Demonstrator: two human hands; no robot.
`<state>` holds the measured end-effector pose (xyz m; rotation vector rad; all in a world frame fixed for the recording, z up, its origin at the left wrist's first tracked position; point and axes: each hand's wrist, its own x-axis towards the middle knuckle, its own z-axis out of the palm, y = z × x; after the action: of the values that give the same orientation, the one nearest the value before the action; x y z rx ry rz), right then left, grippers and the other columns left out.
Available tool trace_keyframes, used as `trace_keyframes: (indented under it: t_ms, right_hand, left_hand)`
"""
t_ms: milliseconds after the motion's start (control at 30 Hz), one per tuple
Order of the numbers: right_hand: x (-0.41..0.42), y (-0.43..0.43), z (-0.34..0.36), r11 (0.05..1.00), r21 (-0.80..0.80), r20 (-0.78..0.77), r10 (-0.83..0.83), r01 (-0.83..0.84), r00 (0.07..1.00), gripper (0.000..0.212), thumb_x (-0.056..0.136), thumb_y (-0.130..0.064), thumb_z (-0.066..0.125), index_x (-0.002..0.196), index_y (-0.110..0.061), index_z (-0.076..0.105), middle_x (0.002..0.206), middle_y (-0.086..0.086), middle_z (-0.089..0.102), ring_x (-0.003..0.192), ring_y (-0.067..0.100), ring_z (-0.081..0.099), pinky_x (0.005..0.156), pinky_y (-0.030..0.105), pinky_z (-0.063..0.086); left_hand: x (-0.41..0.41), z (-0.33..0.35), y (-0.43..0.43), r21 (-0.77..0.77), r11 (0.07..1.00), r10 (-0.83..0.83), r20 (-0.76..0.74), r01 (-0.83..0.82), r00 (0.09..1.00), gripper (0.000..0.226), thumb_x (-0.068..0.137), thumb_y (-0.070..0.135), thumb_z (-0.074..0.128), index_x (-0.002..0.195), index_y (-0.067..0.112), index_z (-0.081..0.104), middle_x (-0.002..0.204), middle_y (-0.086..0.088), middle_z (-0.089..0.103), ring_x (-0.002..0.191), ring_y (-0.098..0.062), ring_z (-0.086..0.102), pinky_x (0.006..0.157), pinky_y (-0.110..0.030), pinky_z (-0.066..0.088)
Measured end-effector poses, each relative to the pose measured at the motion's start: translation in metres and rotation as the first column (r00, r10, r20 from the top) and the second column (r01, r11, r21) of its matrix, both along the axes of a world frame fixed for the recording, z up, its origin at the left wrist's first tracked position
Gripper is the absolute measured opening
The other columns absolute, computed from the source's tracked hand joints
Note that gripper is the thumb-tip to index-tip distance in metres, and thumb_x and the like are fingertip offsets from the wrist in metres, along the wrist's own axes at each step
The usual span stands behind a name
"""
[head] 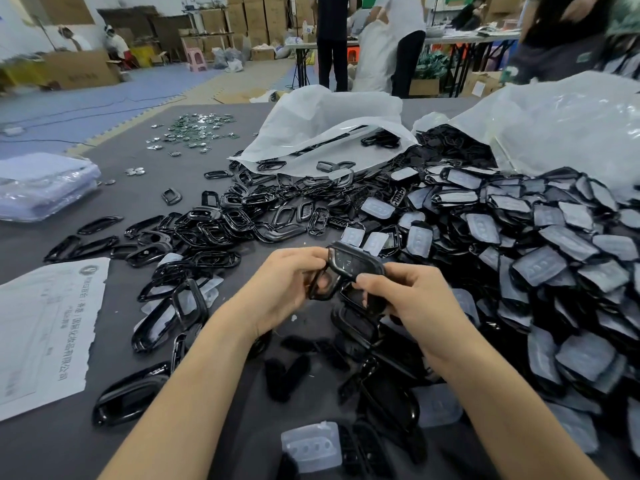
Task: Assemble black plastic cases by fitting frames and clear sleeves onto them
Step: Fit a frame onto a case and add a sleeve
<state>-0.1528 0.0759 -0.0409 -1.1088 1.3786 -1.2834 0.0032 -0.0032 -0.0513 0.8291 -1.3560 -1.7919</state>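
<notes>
A crumpled white plastic bag (329, 119) lies open on its side with glossy black frames (242, 220) spilling from its mouth across the table. Just right of it, a second, larger white bag (571, 126) pours out a deep heap of sleeved cases (536, 254), black shells in cloudy clear covers.

In front of both heaps, the left hand (287, 289) curls its fingers round a black frame (316, 287), and the right hand (415, 303) pinches a black case (360, 266) between thumb and fingertips. The two parts touch, held just above the table.

The dark grey table (138, 188) also carries a torn printed sheet (48, 334), a plastic-wrapped stack (41, 185), scattered silvery badges (197, 133) and a loose clear sleeve (311, 445). Beyond are blue foam floor mats (86, 105), stacked cardboard boxes (256, 19) and standing people (332, 39)
</notes>
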Motion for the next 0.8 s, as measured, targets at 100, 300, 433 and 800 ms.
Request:
trace_keyframes:
  t_ms: [100,300,433,800]
  right_hand:
    - [-0.0006,-0.0012,-0.0006,1.0,0.015,0.048,-0.023,0.022,0.999,0.017,0.083,-0.01,0.068,0.066,-0.012,0.07,0.06,0.004,0.056,0.053,0.01,0.05,0.046,0.014,0.039]
    - [-0.0007,-0.0022,-0.0022,0.999,-0.012,0.102,-0.031,0.032,0.994,0.005,0.084,-0.008,0.068,0.081,-0.01,0.071,0.062,0.001,0.06,0.056,0.009,0.055,0.05,0.016,0.045]
    - [-0.0003,-0.0026,0.0,0.997,-0.059,0.267,-0.032,0.049,0.963,0.006,0.072,-0.02,0.071,0.072,-0.015,0.072,0.072,0.005,0.065,0.069,0.015,0.063,0.06,0.023,0.055]
    - [-0.0042,-0.0041,0.0028,0.998,-0.056,0.492,0.05,-0.025,0.869,0.01,0.068,-0.011,0.064,0.069,-0.006,0.072,0.066,0.007,0.065,0.056,0.015,0.062,0.056,0.025,0.056]
  left_hand:
    - [-0.0035,0.0009,0.004,-0.068,0.994,-0.086,-0.019,0.085,0.996,0.019,0.085,0.01,0.057,0.096,-0.004,0.064,0.078,-0.006,0.059,0.059,-0.009,0.044,0.06,-0.02,0.039]
    - [-0.0046,-0.0033,0.0046,-0.233,0.972,0.047,0.093,-0.024,0.995,0.028,0.079,0.025,0.06,0.09,0.001,0.069,0.074,-0.008,0.041,0.059,-0.006,0.039,0.066,-0.025,0.032]
    - [-0.0024,-0.0037,0.0031,-0.176,0.984,0.001,-0.004,-0.002,1.0,0.03,0.081,0.022,0.058,0.1,0.002,0.069,0.074,-0.004,0.049,0.058,-0.004,0.039,0.062,-0.015,0.037]
    - [-0.0023,-0.0064,-0.0001,-0.109,0.989,-0.114,-0.148,0.099,0.982,0.025,0.085,0.026,0.06,0.095,0.012,0.077,0.063,0.012,0.052,0.057,-0.002,0.039,0.06,-0.014,0.04]
